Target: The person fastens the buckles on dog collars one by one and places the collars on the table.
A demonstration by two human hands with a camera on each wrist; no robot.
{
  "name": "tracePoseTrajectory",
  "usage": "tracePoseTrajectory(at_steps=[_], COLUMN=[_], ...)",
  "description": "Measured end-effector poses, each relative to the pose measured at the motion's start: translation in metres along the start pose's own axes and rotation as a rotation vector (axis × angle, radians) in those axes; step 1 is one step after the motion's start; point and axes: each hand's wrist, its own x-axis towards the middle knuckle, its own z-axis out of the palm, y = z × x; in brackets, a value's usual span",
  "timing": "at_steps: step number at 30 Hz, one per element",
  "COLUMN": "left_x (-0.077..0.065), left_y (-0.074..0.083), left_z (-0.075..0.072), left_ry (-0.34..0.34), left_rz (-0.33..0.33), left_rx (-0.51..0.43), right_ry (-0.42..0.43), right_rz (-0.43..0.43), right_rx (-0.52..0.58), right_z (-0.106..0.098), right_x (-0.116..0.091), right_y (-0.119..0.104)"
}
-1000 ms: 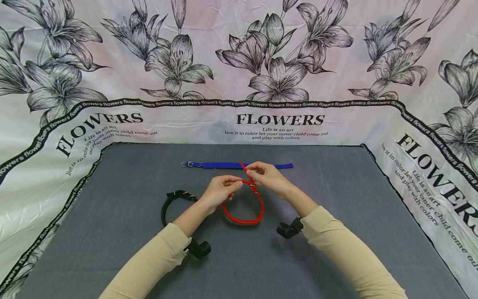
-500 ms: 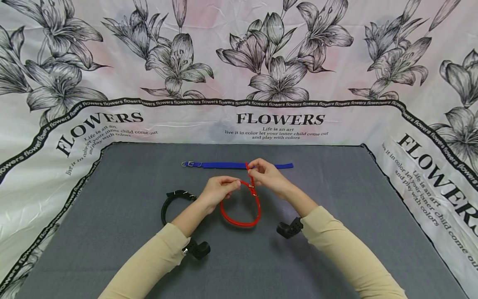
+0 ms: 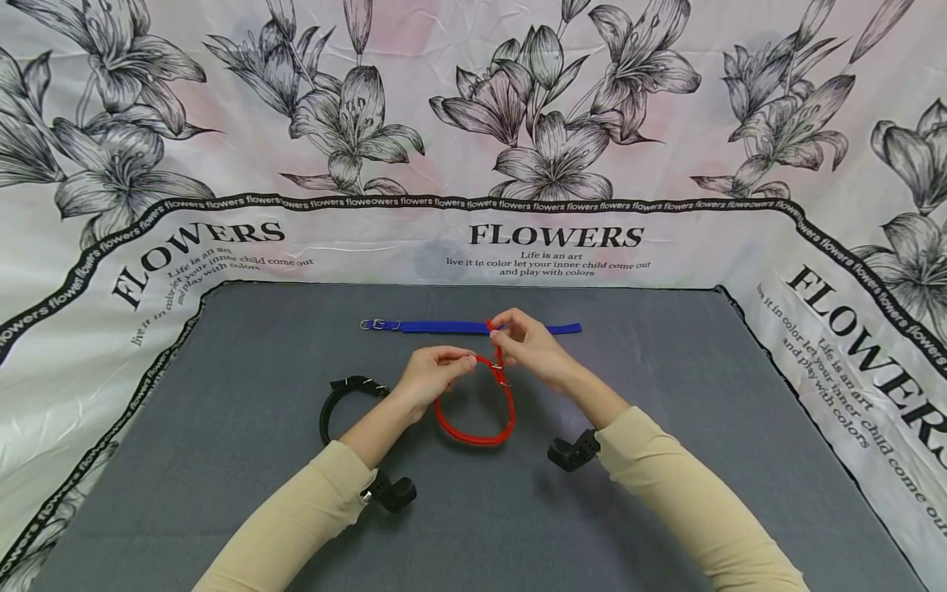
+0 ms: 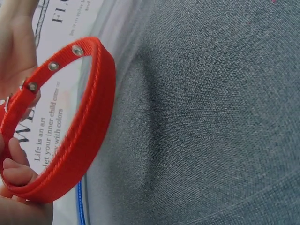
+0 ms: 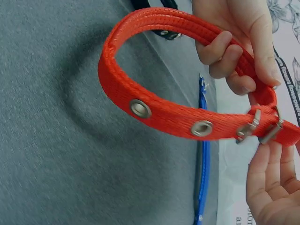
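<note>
A red dog collar (image 3: 473,441), buckled into a loop, hangs off the table between the two hands. My left hand (image 3: 431,378) pinches the band just left of the metal buckle (image 5: 271,131). My right hand (image 3: 534,349) pinches the strap's free end, up beyond the buckle. Metal eyelets (image 5: 202,128) show along the band in both wrist views. Fingers hide part of the strap end in the head view. Behind the right hand lies a blue collar (image 3: 444,327), stretched out flat. A black collar (image 3: 325,419), curled in a loop, lies by the left forearm and is partly covered by it.
Grey cloth (image 3: 651,345) covers the table. A white flower-printed sheet (image 3: 385,247) with lettering rises behind and along both sides. Black wrist cameras (image 3: 394,493) sit at both cuffs.
My right hand has moved slightly up and away, drawing the red strap end with it. The red loop and my left hand have shifted slightly to the left. The blue and black collars stay put.
</note>
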Motion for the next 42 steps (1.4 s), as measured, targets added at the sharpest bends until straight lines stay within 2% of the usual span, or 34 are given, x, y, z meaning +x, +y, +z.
tracePoseTrajectory(at_steps=[7, 16, 23, 30, 37, 42], left_x=[0.000, 0.001, -0.002, -0.002, -0.002, -0.002], left_y=[-0.001, -0.001, 0.000, -0.002, -0.002, 0.000], left_z=[-0.003, -0.002, 0.001, 0.003, 0.003, 0.002], left_ry=[0.036, 0.019, 0.005, -0.012, -0.046, -0.043], left_rz=[0.027, 0.070, 0.087, 0.097, 0.076, 0.068], left_rx=[0.023, 0.087, 0.102, 0.100, 0.166, 0.168], right_ry=[-0.092, -0.218, -0.271, -0.275, -0.255, -0.204], right_rz=[-0.019, 0.002, 0.021, 0.029, -0.024, -0.033], right_rx=[-0.081, -0.178, -0.254, -0.323, -0.392, -0.376], right_z=[-0.009, -0.012, -0.012, -0.009, -0.005, -0.005], right_x=[0.000, -0.002, -0.003, -0.004, -0.006, -0.006], right_y=[-0.004, -0.009, -0.009, -0.008, -0.002, 0.001])
